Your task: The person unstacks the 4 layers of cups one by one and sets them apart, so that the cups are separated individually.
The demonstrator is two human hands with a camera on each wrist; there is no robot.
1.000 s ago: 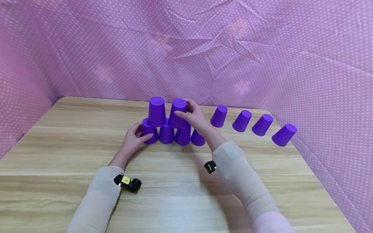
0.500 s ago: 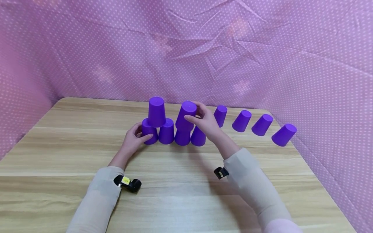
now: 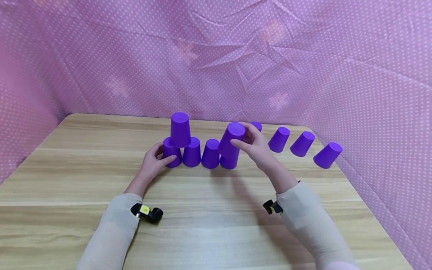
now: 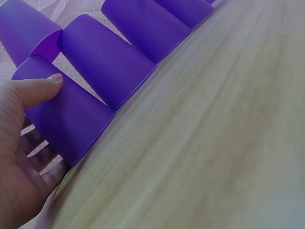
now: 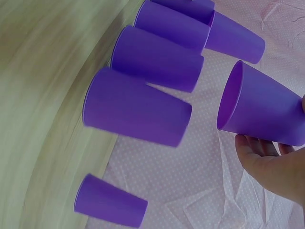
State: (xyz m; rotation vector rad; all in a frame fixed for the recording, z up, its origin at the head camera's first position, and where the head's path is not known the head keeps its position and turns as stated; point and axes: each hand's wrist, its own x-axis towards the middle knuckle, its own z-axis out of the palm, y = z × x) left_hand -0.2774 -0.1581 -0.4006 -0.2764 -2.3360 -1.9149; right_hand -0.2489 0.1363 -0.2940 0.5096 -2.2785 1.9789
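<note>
My left hand [image 3: 152,162] holds the leftmost purple cup [image 3: 170,153] of a row of upside-down cups, its thumb on the near side and its fingers round the far side. On top of that cup and its neighbour [image 3: 192,153] stands another upturned cup [image 3: 180,129]. My right hand [image 3: 257,148] grips a raised purple cup [image 5: 267,107], mouth down and slightly tilted. In the right wrist view this cup hangs apart from the row. The head view shows it overlapping the row's rightmost cup [image 3: 228,162], beside a third cup [image 3: 210,154].
Farther right, several upturned purple cups stand spaced out, among them a middle one [image 3: 279,140] and an outermost one [image 3: 327,155]. My right hand partly covers the nearest of them [image 3: 257,126]. A pink dotted cloth [image 3: 216,67] hangs behind the wooden table [image 3: 189,225].
My right hand has lifted its cup off the upper level and carried it rightward, from the middle of the row to its right end. The left hand has stayed in place.
</note>
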